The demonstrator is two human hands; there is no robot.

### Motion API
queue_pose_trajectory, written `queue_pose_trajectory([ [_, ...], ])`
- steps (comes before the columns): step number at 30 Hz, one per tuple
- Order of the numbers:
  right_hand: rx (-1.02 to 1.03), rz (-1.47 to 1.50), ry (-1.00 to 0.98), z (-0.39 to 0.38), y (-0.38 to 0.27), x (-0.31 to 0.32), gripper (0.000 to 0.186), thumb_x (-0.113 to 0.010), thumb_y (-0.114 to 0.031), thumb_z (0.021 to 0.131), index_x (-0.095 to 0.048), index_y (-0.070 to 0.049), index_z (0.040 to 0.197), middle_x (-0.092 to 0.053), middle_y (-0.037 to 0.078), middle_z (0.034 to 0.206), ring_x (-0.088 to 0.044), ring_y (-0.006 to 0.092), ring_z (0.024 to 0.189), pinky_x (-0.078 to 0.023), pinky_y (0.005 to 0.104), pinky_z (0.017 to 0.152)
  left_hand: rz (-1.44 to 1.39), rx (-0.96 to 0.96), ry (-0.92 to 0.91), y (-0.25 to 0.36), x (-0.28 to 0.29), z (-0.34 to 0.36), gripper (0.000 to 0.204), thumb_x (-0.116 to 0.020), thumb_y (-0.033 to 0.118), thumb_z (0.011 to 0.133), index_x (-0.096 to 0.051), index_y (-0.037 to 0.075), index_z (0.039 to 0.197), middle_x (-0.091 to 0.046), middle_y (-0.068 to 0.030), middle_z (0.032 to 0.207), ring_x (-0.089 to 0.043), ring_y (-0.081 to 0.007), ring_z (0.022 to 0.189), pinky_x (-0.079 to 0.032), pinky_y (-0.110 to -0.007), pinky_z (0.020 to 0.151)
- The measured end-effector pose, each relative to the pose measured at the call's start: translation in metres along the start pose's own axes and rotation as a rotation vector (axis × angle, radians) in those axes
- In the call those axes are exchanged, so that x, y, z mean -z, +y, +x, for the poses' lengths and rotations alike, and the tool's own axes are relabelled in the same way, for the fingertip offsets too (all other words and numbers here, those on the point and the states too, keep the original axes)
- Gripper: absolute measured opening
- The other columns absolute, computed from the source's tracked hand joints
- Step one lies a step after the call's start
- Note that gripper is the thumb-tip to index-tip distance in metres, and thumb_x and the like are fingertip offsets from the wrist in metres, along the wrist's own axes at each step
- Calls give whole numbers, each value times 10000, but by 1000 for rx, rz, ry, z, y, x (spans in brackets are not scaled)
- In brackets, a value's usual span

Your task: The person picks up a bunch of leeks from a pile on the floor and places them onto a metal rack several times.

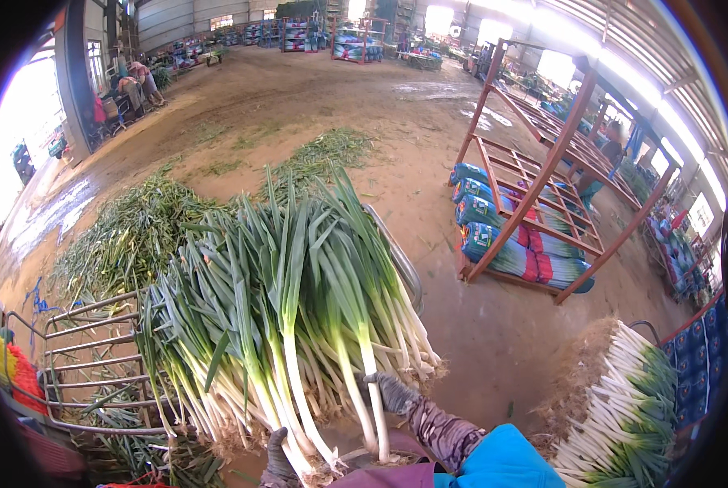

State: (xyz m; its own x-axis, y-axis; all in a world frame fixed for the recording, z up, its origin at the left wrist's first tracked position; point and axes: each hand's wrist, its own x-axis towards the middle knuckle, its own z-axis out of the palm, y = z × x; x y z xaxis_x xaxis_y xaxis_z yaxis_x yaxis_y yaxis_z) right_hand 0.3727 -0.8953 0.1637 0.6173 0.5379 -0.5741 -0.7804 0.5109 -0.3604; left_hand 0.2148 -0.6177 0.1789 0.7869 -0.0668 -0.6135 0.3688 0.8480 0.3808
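A large heap of leeks (242,325) lies on a metal-barred rack, green leaves pointing away and white, rooty ends toward me. Several longer leeks (303,394) lie over the front of the heap, their roots close to my body. My right hand (396,394), in a dark grey glove, is closed at the white shaft of a leek (376,398). Lower down, my left hand (277,464), also gloved, is closed around leek shafts near the roots. Its thumb shows beside them, while its other fingers are mostly hidden.
Bare metal bars (95,325) extend left of the heap. Leaf trimmings (128,236) cover the floor beyond. At lower right lies a row of leeks (624,407). A rust-red frame (535,195) holds bundled leeks (526,248). People (140,84) work at the far left.
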Motion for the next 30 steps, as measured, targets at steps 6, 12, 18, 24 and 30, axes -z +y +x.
queue_pose_trajectory([
  [6, 79, -347, 102, 22, -39, -27, 480, -559, -377, 982, -660, 22, 1231, -747, 164, 1024, -728, 238, 807, -604, 346, 704, -9, 11, -6, 4, -3, 0, 618, -664, 387, 849, -549, -22, 1298, -686, -199, 1062, -688, -337, 933, -584, -437, 870],
  [12, 244, -159, -56, -28, -72, -41, 423, -712, -260, 897, -597, 43, 1168, -658, 86, 1028, -639, 156, 770, -585, 293, 624, -8, -21, -9, 8, -20, -14, 617, -667, 382, 849, -547, -8, 1313, -686, -187, 1071, -685, -333, 940, -580, -439, 877],
  [18, 412, -253, 11, -148, -98, -85, 532, -759, -246, 849, -567, 1, 1280, -640, 64, 1021, -643, 145, 808, -593, 292, 638, -15, -8, -87, 4, -4, -5, 618, -669, 366, 856, -537, -4, 1333, -673, -180, 1140, -671, -325, 1009, -554, -442, 934],
  [24, 490, -562, 67, -138, -102, -140, 473, -767, -269, 857, -590, 10, 1196, -670, 99, 928, -664, 166, 724, -592, 299, 624, -35, -27, -132, 5, -5, -7, 560, -635, 346, 897, -542, 5, 1331, -668, -179, 1171, -670, -323, 1042, -553, -437, 940],
  [30, 519, -577, 205, -29, -26, -128, 417, -734, -216, 910, -560, -1, 1222, -710, 114, 959, -659, 161, 626, -583, 269, 521, -81, 225, -105, 18, 0, 2, 430, -707, 313, 880, -635, 28, 1194, -701, -148, 1074, -682, -298, 1000, -559, -478, 927],
])
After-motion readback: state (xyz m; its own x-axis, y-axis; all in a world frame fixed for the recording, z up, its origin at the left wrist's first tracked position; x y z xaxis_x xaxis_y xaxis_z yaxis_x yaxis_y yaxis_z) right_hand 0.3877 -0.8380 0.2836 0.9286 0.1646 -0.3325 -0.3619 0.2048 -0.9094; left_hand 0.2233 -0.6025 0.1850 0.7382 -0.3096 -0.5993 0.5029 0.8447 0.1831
